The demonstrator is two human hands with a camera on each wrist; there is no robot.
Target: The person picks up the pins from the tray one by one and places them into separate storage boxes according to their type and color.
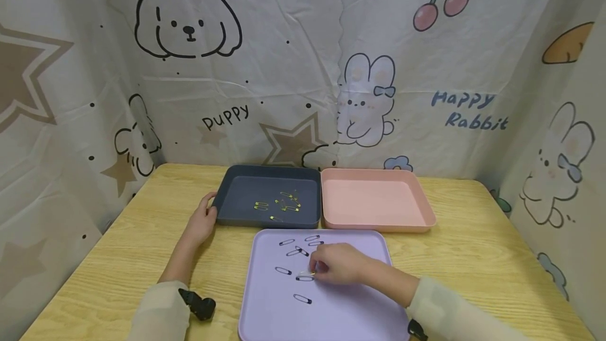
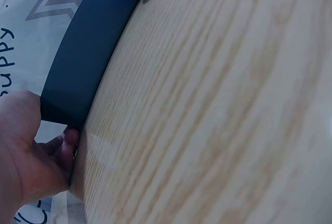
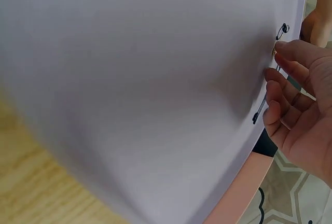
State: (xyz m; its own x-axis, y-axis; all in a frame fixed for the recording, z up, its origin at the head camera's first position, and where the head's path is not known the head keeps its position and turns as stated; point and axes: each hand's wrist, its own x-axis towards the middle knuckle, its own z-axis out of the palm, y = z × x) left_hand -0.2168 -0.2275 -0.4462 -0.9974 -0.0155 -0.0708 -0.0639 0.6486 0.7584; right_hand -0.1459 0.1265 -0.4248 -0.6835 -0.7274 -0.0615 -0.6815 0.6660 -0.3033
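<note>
In the head view, my right hand (image 1: 342,264) reaches over the lilac tray (image 1: 360,309). Its thumb and fingertips pinch a gold safety pin (image 1: 313,272), mostly hidden by the fingers; in the right wrist view a bit of gold (image 3: 274,49) shows at the fingertips. Close beneath lies a black safety pin (image 1: 305,279), with several more black ones scattered about the tray. My left hand (image 1: 202,221) holds the dark blue tray (image 1: 265,171) at its left side; the left wrist view shows the curled fingers (image 2: 66,143) against the tray's end. Several gold safety pins (image 1: 290,208) lie inside that tray.
A pink tray (image 1: 374,199) stands against the dark blue one's right side, behind the lilac tray. All three sit on a wood-grain table (image 1: 473,257). A printed cloth (image 1: 293,67) hangs around the back and both sides.
</note>
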